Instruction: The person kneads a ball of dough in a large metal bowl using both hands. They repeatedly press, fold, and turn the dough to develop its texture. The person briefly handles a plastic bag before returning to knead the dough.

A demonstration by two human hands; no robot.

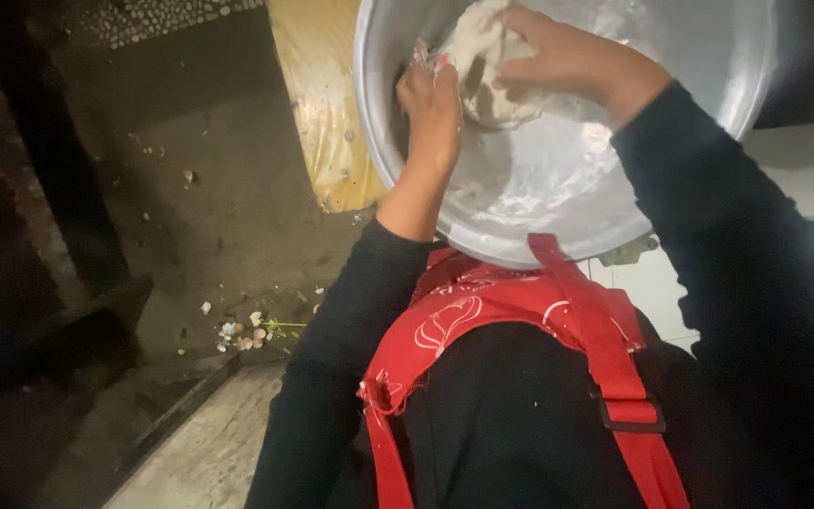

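The dough (487, 71), a pale, lumpy mass, was found in the upper part of a wide metal bowl (558, 188), pressed against the far inner wall and smeared thinly over the metal below it. It was held between both hands. The left hand (431, 108) was set against its left side, fingers curled onto the lump and coated with bits of dough; the right hand (567, 61) was laid over its top and right side, fingers spread and bent down around it. Each grip was thus closed on the dough, the right from above, the left from the side. The lump lay directly between the two palms, neither hand clearly nearer, and no clear long axis could be made out in its rounded shape.

The bowl was seen just in front of the person's chest, its near rim touching or overlapping a red patterned apron (482, 320) worn over black sleeves (737, 254). What carried the bowl could not be told, since its underside was hidden. A yellow plastic sheet (317, 104) lay beside the bowl's left edge. Beyond it a dark, dirty floor (219, 188) was visible, with small scraps and shell-like bits (247, 332) scattered near a raised stone edge. Pale tiles (803, 179) showed at the right. The lighting was dim.
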